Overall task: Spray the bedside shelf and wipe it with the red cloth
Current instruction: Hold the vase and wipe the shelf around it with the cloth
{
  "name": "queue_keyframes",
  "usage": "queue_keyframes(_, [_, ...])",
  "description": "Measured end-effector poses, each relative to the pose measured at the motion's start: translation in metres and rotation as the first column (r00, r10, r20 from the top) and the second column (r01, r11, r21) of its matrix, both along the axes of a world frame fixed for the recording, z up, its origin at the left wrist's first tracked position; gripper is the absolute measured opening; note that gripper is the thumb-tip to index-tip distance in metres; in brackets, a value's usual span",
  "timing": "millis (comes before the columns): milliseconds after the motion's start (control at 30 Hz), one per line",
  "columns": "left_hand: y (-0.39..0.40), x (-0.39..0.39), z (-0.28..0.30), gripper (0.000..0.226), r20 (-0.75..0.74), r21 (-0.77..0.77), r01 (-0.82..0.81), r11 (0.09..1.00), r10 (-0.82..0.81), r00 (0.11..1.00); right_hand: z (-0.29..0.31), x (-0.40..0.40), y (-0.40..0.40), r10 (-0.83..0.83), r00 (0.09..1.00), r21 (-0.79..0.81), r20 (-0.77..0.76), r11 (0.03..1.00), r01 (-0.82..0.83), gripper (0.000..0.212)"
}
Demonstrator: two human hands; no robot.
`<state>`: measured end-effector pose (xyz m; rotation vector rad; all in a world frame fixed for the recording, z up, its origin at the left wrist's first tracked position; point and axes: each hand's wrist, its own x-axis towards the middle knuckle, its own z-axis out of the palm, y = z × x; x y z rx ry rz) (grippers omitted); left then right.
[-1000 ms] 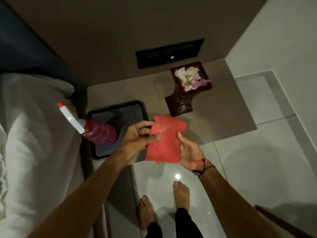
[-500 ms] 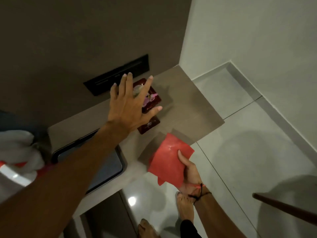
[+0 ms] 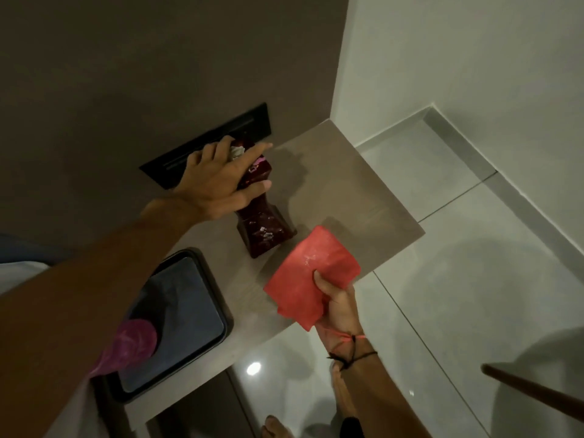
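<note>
Grip: folded red cloth [image 3: 311,276] pinched in right hand [image 3: 336,306]; left hand [image 3: 218,184] spread, unclosed, over glossy dark-red flower vase [image 3: 262,216], best lifted upright before the bare grey-brown shelf [image 3: 344,191] is wiped.

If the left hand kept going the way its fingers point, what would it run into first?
The left hand already sits over the top of the dark red vase. Going straight on, it would likely meet the flowers in the vase's mouth, then the brown wall behind; depth is hard to judge.

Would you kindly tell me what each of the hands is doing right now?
Left hand: open, fingers spread over the top of the dark red vase; grip not yet closed.
Right hand: closed, holding the red cloth.
</note>
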<state>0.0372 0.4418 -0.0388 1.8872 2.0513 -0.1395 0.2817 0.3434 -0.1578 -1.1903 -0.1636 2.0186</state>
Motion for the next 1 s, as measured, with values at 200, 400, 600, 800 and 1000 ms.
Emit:
queue_keyframes(200, [0.003,-0.003,-0.006,0.071,-0.010,0.066,-0.017,0.998,0.018,1.000,0.003,-0.078,0.022,-0.273,0.645,0.599,0.713,0.716,-0.359,0.059])
queue_keyframes(400, [0.006,-0.008,-0.009,0.067,0.007,0.079,0.014,0.997,-0.014,1.000,-0.046,-0.112,0.018,-0.322,0.158,0.271,0.934,0.346,-0.898,0.074])
queue_keyframes(600, [0.002,-0.006,-0.008,0.073,-0.081,0.091,0.087,0.992,-0.080,0.994,-0.077,-0.073,0.002,-0.395,-0.085,-0.065,0.915,0.064,-0.996,0.067])
queue_keyframes(800, [0.012,-0.014,0.003,0.074,0.030,0.044,0.041,0.998,-0.042,0.999,-0.023,-0.064,0.003,-0.129,0.511,0.478,0.850,0.597,-0.644,0.060])
queue_keyframes(1000, [0.014,-0.019,-0.001,0.073,0.155,-0.009,-0.002,1.000,0.004,0.988,0.002,-0.075,0.008,-0.417,0.467,0.625,0.780,0.560,-0.544,0.059])
